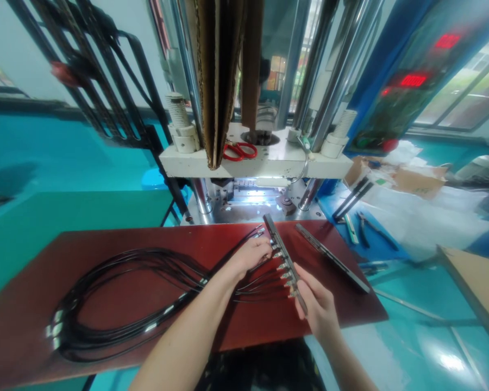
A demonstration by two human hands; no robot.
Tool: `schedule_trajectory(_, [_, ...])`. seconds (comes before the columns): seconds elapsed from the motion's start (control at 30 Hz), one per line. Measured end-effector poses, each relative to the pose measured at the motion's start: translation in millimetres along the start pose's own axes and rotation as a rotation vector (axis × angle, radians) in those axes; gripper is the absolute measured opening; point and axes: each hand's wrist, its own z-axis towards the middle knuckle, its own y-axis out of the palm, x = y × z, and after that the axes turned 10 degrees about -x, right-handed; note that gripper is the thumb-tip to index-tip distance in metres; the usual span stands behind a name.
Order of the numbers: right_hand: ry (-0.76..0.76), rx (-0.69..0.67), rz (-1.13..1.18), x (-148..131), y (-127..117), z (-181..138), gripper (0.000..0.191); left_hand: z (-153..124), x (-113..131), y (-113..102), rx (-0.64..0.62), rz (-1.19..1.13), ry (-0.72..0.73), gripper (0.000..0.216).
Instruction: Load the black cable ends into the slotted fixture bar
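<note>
My right hand is closed around the near end of a long dark metal bar, which slants over the red-brown board. Several thin black cables with small metal connectors stick out along its left side. Higher up, my left hand is closed at the bar's edge, fingers pinching a cable end mostly hidden by them. A few loose cable ends lie just beyond that hand. To the left rests a big coil of black cable with white labels. A second slotted bar lies right of my right hand.
Behind the board stands a press with a lit die area and red-handled scissors on its plate. Pliers and a cutter lie on a blue surface at right. A control panel glows red.
</note>
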Motion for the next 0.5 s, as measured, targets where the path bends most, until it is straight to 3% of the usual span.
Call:
schedule_trajectory(0.37, [-0.056, -0.074, -0.291, 3.0, -0.3, 1.9, 0.045, 1.4, -1.6, -0.3, -0.021, -0.098, -0.039, 0.012])
schedule_trajectory(0.5, [-0.020, -0.028, -0.208, -0.8, 1.9, -0.1, 0.045, 0.1, -3.3, -7.1, -0.105, -0.087, -0.038, 0.022])
